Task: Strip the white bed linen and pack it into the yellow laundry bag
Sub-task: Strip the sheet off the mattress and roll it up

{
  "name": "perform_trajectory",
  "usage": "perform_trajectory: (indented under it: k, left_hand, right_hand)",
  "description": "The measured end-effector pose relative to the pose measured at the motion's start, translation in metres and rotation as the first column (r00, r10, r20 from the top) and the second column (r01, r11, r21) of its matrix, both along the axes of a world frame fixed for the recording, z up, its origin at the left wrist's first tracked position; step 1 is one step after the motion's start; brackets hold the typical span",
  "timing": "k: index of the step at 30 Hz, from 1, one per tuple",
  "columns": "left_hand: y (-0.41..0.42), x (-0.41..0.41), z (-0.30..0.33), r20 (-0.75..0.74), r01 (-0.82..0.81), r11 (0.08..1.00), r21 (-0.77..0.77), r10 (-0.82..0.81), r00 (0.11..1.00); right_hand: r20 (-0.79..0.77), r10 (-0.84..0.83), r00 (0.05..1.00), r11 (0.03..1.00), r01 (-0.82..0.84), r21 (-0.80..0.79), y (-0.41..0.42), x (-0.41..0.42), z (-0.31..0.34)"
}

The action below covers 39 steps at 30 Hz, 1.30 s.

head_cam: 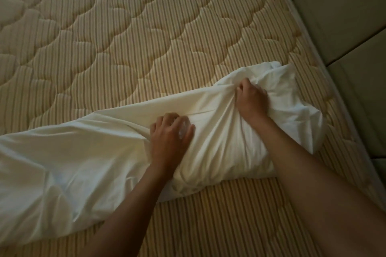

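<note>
The white sheet [87, 158] is lying bunched across the near part of the bare mattress [125, 37], trailing left and piling up at the right. It is looking soft, light and floppy, so gathered folds are likely giving the surest hold. The left hand [170, 134] is curling its fingers into a fold at the middle. The right hand [251, 99] is clenching a tight pinch of cloth farther right. No laundry bag is showing.

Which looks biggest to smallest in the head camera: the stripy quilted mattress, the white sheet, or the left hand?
1. Stripy quilted beige mattress
2. Crumpled white cotton sheet
3. Left hand, gripping the sheet
</note>
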<state>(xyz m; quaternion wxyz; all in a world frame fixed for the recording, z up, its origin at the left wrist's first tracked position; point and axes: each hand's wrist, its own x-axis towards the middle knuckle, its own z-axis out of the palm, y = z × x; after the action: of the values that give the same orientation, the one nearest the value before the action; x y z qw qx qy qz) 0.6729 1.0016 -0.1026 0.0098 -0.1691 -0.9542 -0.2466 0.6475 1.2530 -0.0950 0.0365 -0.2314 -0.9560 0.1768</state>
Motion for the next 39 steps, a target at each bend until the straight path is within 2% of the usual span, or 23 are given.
perform_trajectory:
  k: [2,3,5,8,11,14,16,19,22,25,29,31,33,36,39]
  left_hand:
    - [0.007,-0.001,-0.002,0.057,0.026,1.000,0.013,-0.027,0.998]
    - [0.011,0.000,-0.002,0.074,0.040,0.999,0.017,-0.041,0.996]
    - [0.021,0.000,-0.002,0.098,0.065,0.998,0.019,-0.067,0.993]
    - [0.045,-0.002,0.002,0.115,0.104,0.994,0.027,-0.106,0.988]
    - [0.079,-0.007,0.011,0.126,0.110,0.994,0.013,-0.111,0.986]
    - [0.108,-0.018,0.017,0.119,0.087,0.996,-0.021,-0.084,0.989]
    - [0.120,-0.025,0.015,0.114,0.111,0.993,-0.046,-0.105,0.988]
    - [0.132,-0.039,0.010,0.119,0.184,0.982,-0.041,-0.178,0.977]
    - [0.143,-0.060,0.011,0.149,0.171,0.985,-0.025,-0.165,0.975]
    - [0.149,-0.078,0.021,0.141,0.093,0.990,0.105,-0.107,0.984]
    - [0.160,-0.101,0.041,-0.058,0.068,0.983,0.171,-0.058,0.997]
    - [0.168,-0.108,0.042,-0.080,0.086,0.985,0.148,-0.074,0.994]
    - [0.173,-0.110,0.030,-0.023,0.118,0.987,0.111,-0.117,0.993]
    - [0.175,-0.106,0.006,0.057,0.132,0.990,0.048,-0.135,0.989]
    - [0.176,-0.102,-0.005,0.034,0.112,0.994,-0.016,-0.111,0.993]
  right_hand:
    - [-0.056,-0.003,0.998,0.985,-0.006,-0.174,0.006,0.013,0.004]
    - [-0.121,-0.025,0.992,0.982,0.001,-0.191,0.009,0.022,0.009]
    - [-0.209,-0.123,0.970,0.990,0.106,-0.088,0.016,0.045,0.016]
    - [-0.109,-0.409,0.906,0.912,0.411,-0.004,0.035,0.079,0.023]
    - [0.043,-0.540,0.840,0.833,0.541,-0.117,0.057,0.091,0.022]
    - [0.072,-0.446,0.892,0.848,0.447,-0.284,0.071,0.086,0.021]
    - [-0.004,-0.385,0.923,0.854,0.354,-0.381,0.074,0.081,0.022]
    - [-0.163,-0.354,0.921,0.883,0.271,-0.384,0.083,0.067,0.030]
    - [-0.217,-0.279,0.935,0.936,0.215,-0.279,0.091,0.045,0.045]
    - [-0.235,-0.246,0.940,0.964,0.211,-0.163,0.103,0.024,0.052]
    - [-0.278,-0.233,0.932,0.968,0.249,0.023,0.126,0.004,0.055]
    - [-0.250,-0.213,0.945,0.962,0.247,0.115,0.136,-0.004,0.049]
    - [-0.160,-0.236,0.959,0.955,0.259,0.147,0.142,-0.006,0.035]
    - [-0.013,-0.307,0.952,0.951,0.307,0.044,0.136,0.005,0.008]
    - [0.005,-0.393,0.919,0.898,0.385,-0.211,0.127,0.026,0.004]
